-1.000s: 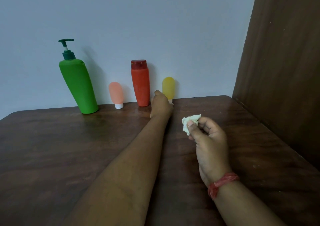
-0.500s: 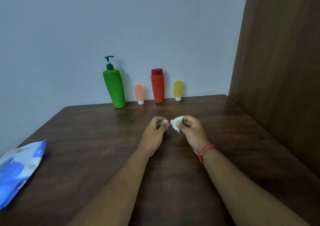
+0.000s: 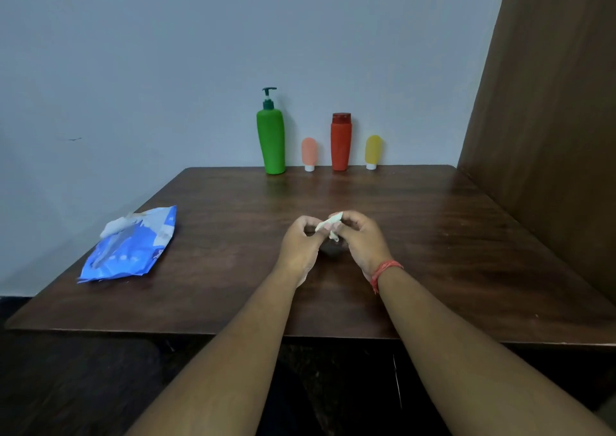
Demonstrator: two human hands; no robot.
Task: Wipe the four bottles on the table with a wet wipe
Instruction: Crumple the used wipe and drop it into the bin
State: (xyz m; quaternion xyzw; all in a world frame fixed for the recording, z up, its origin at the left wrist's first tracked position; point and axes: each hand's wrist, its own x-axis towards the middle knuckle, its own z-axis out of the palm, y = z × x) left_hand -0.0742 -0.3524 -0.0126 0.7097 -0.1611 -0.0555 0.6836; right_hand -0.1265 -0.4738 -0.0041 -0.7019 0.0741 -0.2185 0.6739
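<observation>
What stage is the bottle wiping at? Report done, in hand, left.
Done: cannot tell; all four bottles, from green pump bottle to yellow tube, stand by the wall. In hand: crumpled wipe held between left hand and right hand. Left: unclear.

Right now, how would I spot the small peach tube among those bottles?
Look along the table's far edge by the wall. It stands between the green pump bottle and the red bottle. The peach tube is short, capped white at its base.
</observation>
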